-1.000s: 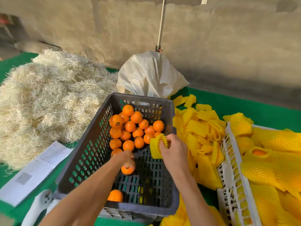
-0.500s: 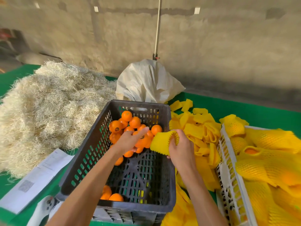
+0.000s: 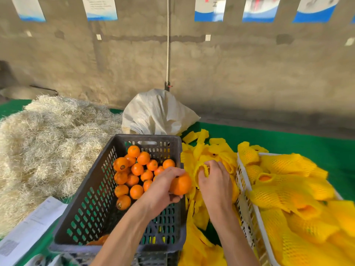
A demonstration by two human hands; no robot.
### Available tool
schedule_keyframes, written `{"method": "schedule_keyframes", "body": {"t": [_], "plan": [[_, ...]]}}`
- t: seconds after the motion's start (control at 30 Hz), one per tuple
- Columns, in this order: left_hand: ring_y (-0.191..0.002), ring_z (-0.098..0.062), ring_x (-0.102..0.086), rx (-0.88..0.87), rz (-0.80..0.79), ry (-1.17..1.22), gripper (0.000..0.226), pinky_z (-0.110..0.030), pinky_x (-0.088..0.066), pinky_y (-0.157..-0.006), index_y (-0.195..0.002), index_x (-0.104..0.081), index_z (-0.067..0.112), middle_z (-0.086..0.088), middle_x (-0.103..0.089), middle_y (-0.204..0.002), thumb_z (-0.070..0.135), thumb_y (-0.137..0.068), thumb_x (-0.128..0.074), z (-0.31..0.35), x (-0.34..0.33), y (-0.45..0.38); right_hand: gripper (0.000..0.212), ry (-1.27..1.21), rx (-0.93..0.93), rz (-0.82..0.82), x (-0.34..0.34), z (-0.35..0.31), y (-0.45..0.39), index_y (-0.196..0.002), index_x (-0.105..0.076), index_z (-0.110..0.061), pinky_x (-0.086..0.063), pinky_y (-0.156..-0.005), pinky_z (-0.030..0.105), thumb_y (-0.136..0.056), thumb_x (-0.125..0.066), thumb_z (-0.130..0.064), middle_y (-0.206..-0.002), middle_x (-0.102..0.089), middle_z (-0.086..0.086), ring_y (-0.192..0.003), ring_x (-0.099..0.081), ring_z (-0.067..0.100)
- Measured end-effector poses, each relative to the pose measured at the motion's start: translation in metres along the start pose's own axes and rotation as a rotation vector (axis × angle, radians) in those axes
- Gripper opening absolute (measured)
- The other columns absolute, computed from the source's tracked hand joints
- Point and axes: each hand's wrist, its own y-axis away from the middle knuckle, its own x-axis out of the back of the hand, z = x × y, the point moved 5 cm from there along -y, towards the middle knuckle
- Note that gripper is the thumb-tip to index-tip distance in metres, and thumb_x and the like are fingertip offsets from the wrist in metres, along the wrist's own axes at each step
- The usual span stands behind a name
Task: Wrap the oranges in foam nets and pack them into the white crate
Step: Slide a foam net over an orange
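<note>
While the person's forearms are reaching in from the near edge, the left hand (image 3: 163, 187) is gripping one orange (image 3: 180, 184) with curled fingers, holding it above the right rim of the dark crate (image 3: 92, 204). Just to its right, the right hand (image 3: 215, 183) is pinching a yellow foam net (image 3: 202, 169) between thumb and fingers, with the net's mouth facing the orange; net and orange are sitting close together but apart. The loose oranges (image 3: 137, 169) are lying heaped in the far half of the dark crate. A pile of flat foam nets (image 3: 207, 150) is lying on the green table (image 3: 288, 141) between the two crates. At the right, the white crate (image 3: 247, 204) is holding wrapped oranges (image 3: 288, 189) in yellow netting. At the near left, a printed sheet (image 3: 32, 227) is lying beside a straw heap (image 3: 48, 143). Farther back, a white sack (image 3: 155, 114) is standing behind the dark crate, against the concrete wall (image 3: 249, 73).
</note>
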Motion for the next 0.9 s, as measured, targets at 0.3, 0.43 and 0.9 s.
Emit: {"method": "schedule_keyframes", "body": {"t": [0.3,0.43,0.9], "plan": [[-0.079,-0.018,-0.054,-0.12,-0.053,0.03,0.045,-0.03,-0.041,-0.068,-0.12,-0.069,0.024,0.0,-0.061,-0.104,0.061,-0.095,-0.064,-0.004,-0.035,0.013,0.034,0.017,-0.056,-0.085,-0.003,0.025,-0.002,-0.127,-0.061,-0.014,-0.052,-0.084,0.032,-0.095,-0.068,-0.017,-0.123,-0.066,0.006,-0.109,-0.063,0.024],[-0.076,-0.02,-0.055,-0.066,-0.211,0.233,0.064,-0.033,-0.039,-0.068,-0.128,-0.056,0.008,-0.007,-0.064,-0.096,0.042,-0.078,-0.076,-0.008,-0.046,0.016,0.03,0.066,-0.043,-0.117,-0.007,0.037,-0.001,-0.123,-0.061,-0.014,-0.048,-0.075,0.034,-0.093,-0.065,-0.014,-0.121,-0.065,0.008,-0.106,-0.063,0.029],[-0.119,-0.01,-0.059,-0.022,0.012,0.102,0.067,-0.037,-0.052,-0.092,-0.111,-0.08,0.025,0.014,-0.076,-0.114,0.064,-0.057,-0.088,-0.021,-0.049,-0.004,0.022,-0.359,0.016,-0.147,-0.012,0.057,-0.003,-0.106,-0.072,-0.018,-0.051,-0.081,0.035,-0.085,-0.079,-0.016,-0.104,-0.068,-0.001,-0.097,-0.06,0.017]]}}
